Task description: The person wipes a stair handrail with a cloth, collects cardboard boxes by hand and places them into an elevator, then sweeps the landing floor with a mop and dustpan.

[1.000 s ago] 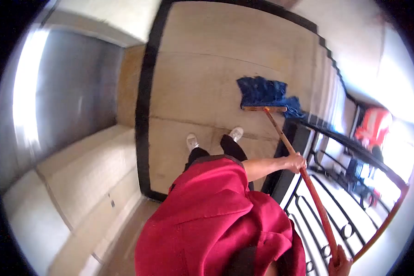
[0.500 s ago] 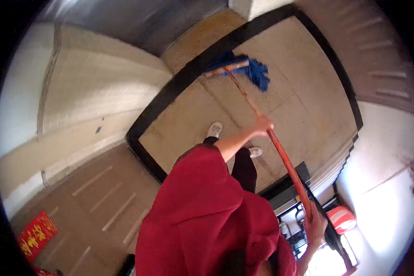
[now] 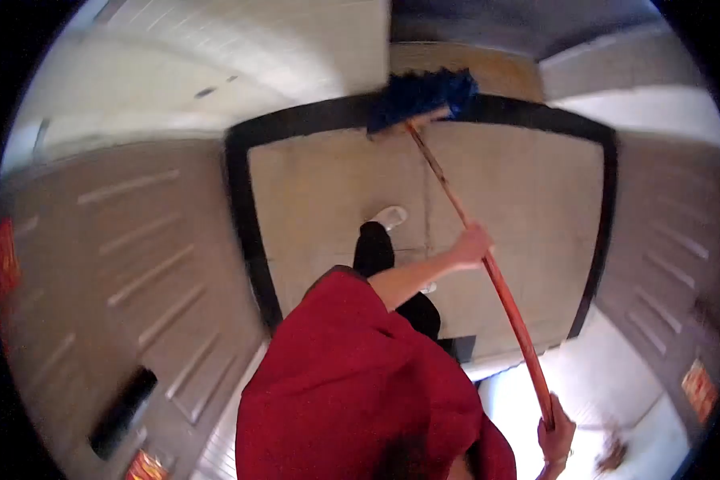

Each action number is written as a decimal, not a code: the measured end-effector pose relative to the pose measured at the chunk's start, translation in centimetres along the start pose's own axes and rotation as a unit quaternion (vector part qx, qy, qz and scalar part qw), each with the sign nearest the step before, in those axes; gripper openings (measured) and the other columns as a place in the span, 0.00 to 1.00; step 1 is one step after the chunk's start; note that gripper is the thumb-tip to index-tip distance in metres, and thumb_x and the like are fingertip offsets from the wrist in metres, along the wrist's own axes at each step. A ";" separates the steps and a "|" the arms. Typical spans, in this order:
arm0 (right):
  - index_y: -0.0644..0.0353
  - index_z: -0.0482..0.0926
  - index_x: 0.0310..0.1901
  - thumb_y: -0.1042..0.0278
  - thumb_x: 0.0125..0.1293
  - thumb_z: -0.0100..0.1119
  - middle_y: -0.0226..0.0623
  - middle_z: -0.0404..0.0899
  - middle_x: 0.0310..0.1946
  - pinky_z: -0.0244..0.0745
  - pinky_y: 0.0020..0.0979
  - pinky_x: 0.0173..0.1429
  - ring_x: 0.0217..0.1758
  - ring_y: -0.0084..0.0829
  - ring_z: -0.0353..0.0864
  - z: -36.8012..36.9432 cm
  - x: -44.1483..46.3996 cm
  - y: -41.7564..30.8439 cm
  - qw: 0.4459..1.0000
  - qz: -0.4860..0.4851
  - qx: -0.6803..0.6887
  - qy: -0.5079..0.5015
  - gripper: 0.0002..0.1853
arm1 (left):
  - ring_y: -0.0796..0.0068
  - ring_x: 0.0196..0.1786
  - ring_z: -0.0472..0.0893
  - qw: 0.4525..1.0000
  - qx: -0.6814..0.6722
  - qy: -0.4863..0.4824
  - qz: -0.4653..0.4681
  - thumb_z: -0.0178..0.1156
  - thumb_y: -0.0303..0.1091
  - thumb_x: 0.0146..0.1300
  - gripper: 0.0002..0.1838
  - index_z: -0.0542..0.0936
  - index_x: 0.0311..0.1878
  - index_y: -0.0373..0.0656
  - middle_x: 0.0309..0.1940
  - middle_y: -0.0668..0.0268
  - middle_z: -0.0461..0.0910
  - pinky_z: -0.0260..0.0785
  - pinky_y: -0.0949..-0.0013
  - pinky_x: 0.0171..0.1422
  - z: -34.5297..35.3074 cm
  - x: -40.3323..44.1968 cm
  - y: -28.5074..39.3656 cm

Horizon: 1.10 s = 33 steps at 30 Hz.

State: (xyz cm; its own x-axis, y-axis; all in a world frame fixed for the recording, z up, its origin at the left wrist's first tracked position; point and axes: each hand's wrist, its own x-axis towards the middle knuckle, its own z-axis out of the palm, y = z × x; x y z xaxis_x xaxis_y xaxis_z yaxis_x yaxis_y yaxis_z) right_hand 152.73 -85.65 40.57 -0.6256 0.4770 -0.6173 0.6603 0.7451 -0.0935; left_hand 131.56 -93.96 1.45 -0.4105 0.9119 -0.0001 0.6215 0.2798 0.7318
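A mop with a red wooden handle [image 3: 510, 308] slants from the lower right up to its blue cloth head [image 3: 424, 94], which lies across the dark floor border at the top. Partway down the handle, my left hand [image 3: 474, 246] is wrapped round it. Near the handle's end at the lower right, my right hand [image 3: 557, 429] is closed on it too. A dark red garment [image 3: 360, 384] covers my body, and a white shoe [image 3: 390, 217] shows on the floor below the mop head.
Beige floor [image 3: 528, 192] has a black border [image 3: 244, 192] round it. Brown panelled doors stand at the left [image 3: 136, 240] and right [image 3: 664, 256], with red and gold paper on them. A pale tiled wall [image 3: 256, 48] is at the upper left.
The view has turned, and the railing has gone out of sight. The mop head has moved from the middle of the floor onto the border and the doorway's edge. Both hands have kept hold of the handle.
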 end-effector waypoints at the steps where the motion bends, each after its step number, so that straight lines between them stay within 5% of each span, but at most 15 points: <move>1: 0.59 0.70 0.47 0.78 0.39 0.54 0.43 0.74 0.21 0.70 0.32 0.26 0.22 0.37 0.76 -0.9 0.4 0.6 0.996 -0.087 -0.014 0.033 0.25 | 0.62 0.33 0.70 1.000 -0.012 -0.015 -0.008 0.57 0.35 0.36 0.07 0.73 0.21 0.46 0.21 0.63 0.72 0.58 0.61 0.41 -1.1 -1.6 0.2; 6: 0.57 0.71 0.45 0.79 0.35 0.56 0.38 0.71 0.16 0.65 0.29 0.20 0.15 0.34 0.70 -3.7 6.7 0.1 0.987 -0.119 -0.094 -0.059 0.28 | 0.64 0.37 0.71 0.991 -0.087 -0.055 -0.084 0.60 0.38 0.34 0.11 0.74 0.25 0.46 0.24 0.64 0.73 0.56 0.58 0.45 -2.1 -6.6 -2.1; 8: 0.54 0.70 0.47 0.79 0.34 0.57 0.37 0.71 0.16 0.65 0.30 0.21 0.15 0.34 0.70 -1.8 10.9 -0.3 0.969 -0.217 -0.108 -0.046 0.30 | 0.64 0.39 0.70 0.985 -0.040 0.114 -0.120 0.61 0.40 0.33 0.14 0.74 0.27 0.47 0.27 0.62 0.73 0.55 0.56 0.47 -1.6 -9.1 -5.8; 10: 0.50 0.69 0.48 0.78 0.35 0.57 0.36 0.71 0.16 0.65 0.31 0.21 0.16 0.35 0.70 0.3 15.0 -3.1 0.956 -0.282 -0.069 -0.048 0.30 | 0.62 0.39 0.70 0.967 -0.038 0.039 -0.249 0.60 0.38 0.36 0.12 0.74 0.27 0.47 0.29 0.59 0.72 0.57 0.58 0.46 -3.8 -11.6 -9.8; 11: 0.50 0.68 0.48 0.79 0.36 0.56 0.36 0.71 0.17 0.65 0.30 0.21 0.16 0.34 0.70 1.2 16.7 -5.7 0.946 -0.308 -0.080 -0.058 0.31 | 0.60 0.38 0.70 0.975 -0.012 -0.034 -0.218 0.59 0.36 0.38 0.10 0.73 0.26 0.45 0.29 0.58 0.72 0.59 0.61 0.44 -9.3 -12.6 -10.8; 12: 0.49 0.68 0.49 0.79 0.36 0.55 0.36 0.71 0.17 0.65 0.30 0.21 0.15 0.33 0.70 2.3 18.3 -8.3 0.937 -0.331 -0.089 -0.069 0.31 | 0.57 0.33 0.70 0.956 -0.016 0.160 -0.247 0.57 0.35 0.39 0.06 0.74 0.22 0.45 0.22 0.58 0.71 0.61 0.58 0.38 -8.6 -14.8 -13.0; 13: 0.45 0.65 0.51 0.79 0.36 0.56 0.35 0.72 0.18 0.66 0.31 0.22 0.17 0.35 0.71 4.1 19.4 -10.3 0.930 -0.342 -0.109 -0.076 0.34 | 0.59 0.28 0.71 0.955 0.011 0.185 -0.232 0.58 0.35 0.38 0.06 0.74 0.21 0.45 0.21 0.59 0.71 0.62 0.62 0.33 -7.4 -17.2 -17.3; 14: 0.43 0.65 0.51 0.78 0.38 0.57 0.34 0.71 0.18 0.66 0.33 0.21 0.18 0.36 0.71 5.8 20.6 -12.9 0.911 -0.401 -0.084 -0.034 0.33 | 0.63 0.25 0.71 0.844 -0.314 0.331 -0.281 0.59 0.33 0.36 0.07 0.74 0.22 0.45 0.19 0.60 0.71 0.63 0.66 0.29 -10.6 -18.6 -17.5; 15: 0.43 0.65 0.51 0.76 0.41 0.54 0.34 0.71 0.18 0.66 0.35 0.20 0.17 0.37 0.71 6.4 20.8 -16.1 0.914 -0.377 -0.109 -0.098 0.30 | 0.65 0.21 0.70 0.938 -0.076 0.284 -0.184 0.60 0.29 0.35 0.07 0.73 0.21 0.44 0.17 0.62 0.70 0.62 0.68 0.26 -14.5 -20.4 -17.9; 16: 0.43 0.64 0.51 0.75 0.43 0.52 0.34 0.70 0.18 0.66 0.35 0.20 0.17 0.37 0.70 7.7 20.8 -18.4 0.902 -0.410 -0.113 -0.077 0.29 | 0.64 0.20 0.69 0.923 -0.098 0.209 -0.307 0.61 0.29 0.32 0.08 0.71 0.19 0.43 0.16 0.62 0.69 0.61 0.66 0.26 -12.8 -23.4 -21.8; 18: 0.43 0.64 0.51 0.74 0.45 0.50 0.34 0.69 0.17 0.65 0.36 0.20 0.16 0.37 0.70 8.7 20.2 -20.1 0.892 -0.436 -0.112 -0.046 0.28 | 0.63 0.20 0.68 0.947 0.001 0.155 -0.283 0.60 0.30 0.32 0.08 0.70 0.17 0.42 0.15 0.61 0.68 0.59 0.65 0.24 -13.4 -27.0 -24.4; 25: 0.42 0.57 0.55 0.71 0.48 0.51 0.32 0.68 0.18 0.62 0.34 0.19 0.16 0.35 0.70 3.4 12.5 -9.2 0.921 -0.356 -0.139 -0.073 0.30 | 0.61 0.22 0.68 0.974 -0.030 0.069 -0.215 0.57 0.31 0.34 0.07 0.68 0.15 0.42 0.14 0.60 0.68 0.58 0.62 0.29 -10.9 -18.7 -11.0; 29: 0.43 0.58 0.54 0.72 0.48 0.50 0.31 0.68 0.18 0.61 0.33 0.19 0.16 0.33 0.69 0.9 4.4 -1.5 0.943 -0.293 -0.160 -0.011 0.29 | 0.59 0.21 0.69 0.978 -0.085 0.187 -0.033 0.58 0.33 0.32 0.08 0.68 0.13 0.44 0.12 0.61 0.66 0.57 0.60 0.26 -3.8 -12.9 -3.5; 30: 0.43 0.59 0.53 0.70 0.49 0.49 0.32 0.69 0.18 0.62 0.33 0.19 0.17 0.33 0.71 0.2 2.1 0.4 0.951 -0.259 -0.171 -0.013 0.26 | 0.58 0.21 0.69 0.995 -0.021 0.076 -0.056 0.57 0.33 0.32 0.08 0.68 0.12 0.45 0.12 0.61 0.66 0.57 0.59 0.25 -1.6 -12.0 -1.9; 33: 0.45 0.63 0.49 0.70 0.51 0.47 0.31 0.69 0.17 0.63 0.32 0.18 0.17 0.31 0.72 -1.6 -3.5 5.2 0.968 -0.161 -0.189 -0.031 0.21 | 0.57 0.22 0.69 0.999 -0.030 -0.017 -0.014 0.56 0.32 0.33 0.07 0.68 0.13 0.44 0.12 0.60 0.67 0.57 0.59 0.23 5.0 -8.6 4.4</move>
State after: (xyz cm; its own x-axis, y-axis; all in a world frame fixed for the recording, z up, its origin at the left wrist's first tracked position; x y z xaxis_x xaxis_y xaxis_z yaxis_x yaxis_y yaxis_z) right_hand 157.68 -82.74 43.48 -0.7402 0.1707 -0.6503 0.2276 0.9737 -0.0035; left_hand 141.19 -99.06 1.29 -0.4027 0.9143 -0.0434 0.5692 0.2873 0.7704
